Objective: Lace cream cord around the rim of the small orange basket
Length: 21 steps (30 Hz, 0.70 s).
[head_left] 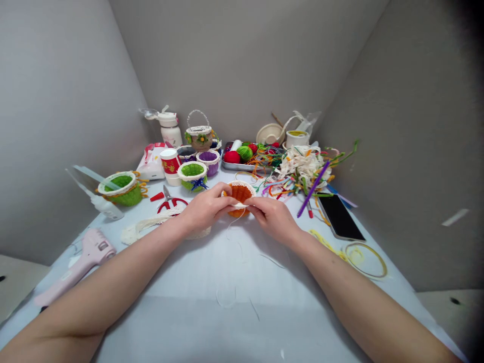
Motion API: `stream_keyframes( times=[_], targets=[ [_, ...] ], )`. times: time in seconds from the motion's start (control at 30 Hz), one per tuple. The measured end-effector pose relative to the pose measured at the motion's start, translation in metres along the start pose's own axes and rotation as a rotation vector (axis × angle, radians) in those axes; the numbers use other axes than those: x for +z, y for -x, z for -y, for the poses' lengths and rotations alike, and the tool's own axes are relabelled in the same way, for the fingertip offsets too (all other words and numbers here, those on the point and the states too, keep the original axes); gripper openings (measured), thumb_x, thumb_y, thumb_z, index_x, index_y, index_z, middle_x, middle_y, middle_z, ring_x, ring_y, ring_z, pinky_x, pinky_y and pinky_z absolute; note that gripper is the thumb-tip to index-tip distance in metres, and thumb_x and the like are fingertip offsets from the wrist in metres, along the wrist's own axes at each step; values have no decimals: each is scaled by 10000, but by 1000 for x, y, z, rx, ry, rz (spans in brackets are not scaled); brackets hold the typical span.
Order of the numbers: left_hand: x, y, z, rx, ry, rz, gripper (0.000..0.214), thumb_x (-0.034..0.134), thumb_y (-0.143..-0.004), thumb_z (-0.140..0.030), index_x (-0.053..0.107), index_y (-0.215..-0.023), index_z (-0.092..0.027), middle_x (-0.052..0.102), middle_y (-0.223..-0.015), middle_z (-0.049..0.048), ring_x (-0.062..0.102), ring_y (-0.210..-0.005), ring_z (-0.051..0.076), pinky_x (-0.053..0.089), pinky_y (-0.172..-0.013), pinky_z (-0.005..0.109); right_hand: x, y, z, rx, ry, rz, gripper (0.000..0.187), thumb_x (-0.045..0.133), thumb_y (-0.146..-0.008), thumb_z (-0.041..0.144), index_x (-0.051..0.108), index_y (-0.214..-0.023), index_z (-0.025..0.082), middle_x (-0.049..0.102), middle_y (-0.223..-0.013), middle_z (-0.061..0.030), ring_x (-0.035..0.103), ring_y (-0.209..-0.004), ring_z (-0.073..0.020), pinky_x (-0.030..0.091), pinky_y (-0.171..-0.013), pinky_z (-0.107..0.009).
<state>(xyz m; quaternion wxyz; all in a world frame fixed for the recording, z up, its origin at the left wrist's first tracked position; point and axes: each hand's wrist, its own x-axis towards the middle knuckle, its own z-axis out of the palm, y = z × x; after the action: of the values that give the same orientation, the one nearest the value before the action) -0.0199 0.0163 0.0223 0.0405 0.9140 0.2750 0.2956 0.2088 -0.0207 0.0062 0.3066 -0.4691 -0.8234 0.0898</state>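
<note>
A small orange woven basket with a white lace rim sits at the middle of the white table. My left hand grips its left side and near rim. My right hand pinches the white trim at the basket's near right edge. A strip of white lace trails from under my left wrist toward the left. Both forearms rest low over the table.
Red scissors, a pink glue gun, green baskets, a purple basket and a red cup lie left. A tray of yarn balls, a pile of coloured cords, a phone and a wire ring lie right.
</note>
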Motion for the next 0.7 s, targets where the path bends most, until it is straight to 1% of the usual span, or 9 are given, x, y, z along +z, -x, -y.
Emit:
stream_keyframes(
  times=[0.07,0.17,0.23,0.3,0.4,0.5,0.57,0.63,0.7],
  targets=[
    [0,0,1,-5,28,9,210,497,-953,-244,701,-1004,-225,573,-1062,55,591,-869,152,494,-796,273,-3,1,4,6,18,17,215,478,-946,213,667,-1047,211,721,-1000,-39,644,-855,-165,433,-750,-255],
    [0,-1,1,-11,82,30,218,492,-954,-214,696,-1030,-217,566,-1014,55,592,-874,150,499,-797,271,-6,2,12,5,44,14,243,518,-929,256,635,-1139,220,722,-1023,-42,640,-774,-153,425,-697,-251],
    [-1,-2,-1,-15,124,34,217,494,-953,-205,695,-1032,-217,563,-990,54,595,-876,154,503,-791,272,-4,1,16,-19,42,-1,265,539,-930,300,622,-1171,224,718,-1066,-47,648,-790,-155,434,-716,-254],
    [-4,-4,-3,-39,154,50,195,515,-944,-208,691,-1028,-219,564,-991,54,600,-892,163,507,-794,279,0,1,17,-42,37,-17,241,522,-952,321,639,-1140,227,722,-1062,-47,658,-844,-162,442,-760,-257],
    [-12,-5,-5,-132,184,89,192,594,-901,-228,647,-1085,-222,568,-1035,52,608,-875,165,518,-774,286,6,-1,14,-41,58,-62,220,480,-977,299,675,-1046,222,731,-1008,-48,663,-882,-172,443,-788,-263],
    [-23,-5,-5,-254,251,138,260,647,-853,-232,599,-1109,-214,589,-1059,46,594,-723,127,510,-662,262,9,-2,11,-27,72,-94,204,493,-967,269,688,-995,217,735,-991,-48,663,-871,-176,444,-778,-264],
    [-31,-7,-6,-294,296,174,235,642,-849,-233,601,-1078,-208,616,-1041,37,565,-655,107,482,-601,242,8,-1,10,-17,67,-97,194,503,-961,266,688,-993,218,736,-981,-41,664,-862,-176,443,-769,-262],
    [-36,-10,-9,-291,284,152,182,627,-858,-243,620,-1035,-200,626,-1006,32,537,-640,102,455,-585,233,7,-1,11,-8,56,-95,190,505,-960,267,685,-998,218,736,-977,-36,663,-859,-175,440,-765,-260],
    [-39,-13,-11,-251,243,83,141,613,-867,-247,645,-994,-196,618,-970,29,513,-645,101,435,-595,231,6,-1,12,-3,45,-95,184,508,-957,259,682,-999,215,735,-973,-35,662,-857,-173,435,-761,-257]
  ],
)
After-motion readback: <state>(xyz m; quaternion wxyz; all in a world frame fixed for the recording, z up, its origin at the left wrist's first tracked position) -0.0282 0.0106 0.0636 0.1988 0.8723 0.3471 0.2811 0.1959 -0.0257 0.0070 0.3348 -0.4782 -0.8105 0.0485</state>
